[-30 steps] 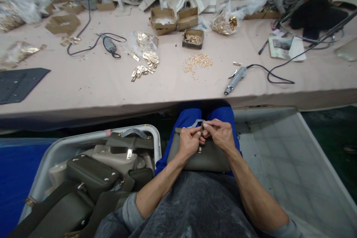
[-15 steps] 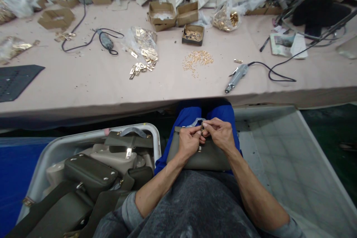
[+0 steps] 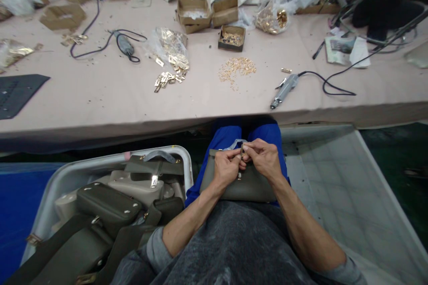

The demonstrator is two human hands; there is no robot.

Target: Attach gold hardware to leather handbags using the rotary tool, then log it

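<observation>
An olive-green handbag [image 3: 247,189] lies across my lap, with a wrapped handle [image 3: 234,144] at its far edge. My left hand [image 3: 228,167] and my right hand [image 3: 265,158] meet over it, fingers pinched together. Between their fingertips is a small metal clasp piece [image 3: 242,150], partly covered by the fingers, at the bag's flap. Just below the fingers a small metal fitting [image 3: 239,177] shows on the bag's front.
Left of me stands a white bin [image 3: 187,160] of green and beige bags. On the table lie an electric screwdriver [image 3: 284,91], scattered screws [image 3: 237,69], a small box [image 3: 231,38] of screws and gold metal plates [image 3: 167,79]. A pale bin [image 3: 334,178] stands right.
The view has shifted slightly. Both hands stay pinched at the same place on the bag; nothing else has visibly moved.
</observation>
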